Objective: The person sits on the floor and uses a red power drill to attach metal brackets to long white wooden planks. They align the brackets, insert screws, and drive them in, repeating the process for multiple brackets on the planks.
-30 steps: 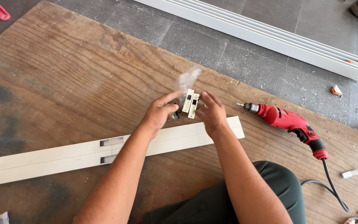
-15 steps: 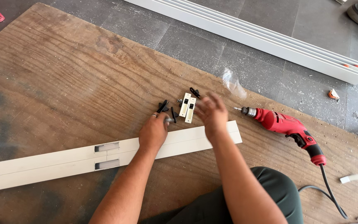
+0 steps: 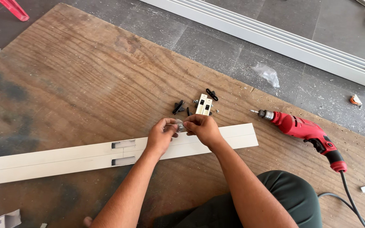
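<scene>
Kneeling at a plywood board, a person pinches a small clear packet between both hands over a white profile. The left hand grips the packet's near end with thumb and fingers closed on it; the right hand holds the other end, fingers curled tight. What the packet contains is too small to make out, though it looks like bits of metal hardware. The hands meet just above the profile's upper edge, near its right end, and the packet hangs clear of the board. The profile lies lengthwise across the board, with two rectangular slots cut side by side to the left of the hands. Just beyond the fingers sit two cream latches and a few black plastic clips. A red drill rests on the board to the right, bit pointing toward the latches. A crumpled plastic bag lies on the grey floor, near a long white frame.
</scene>
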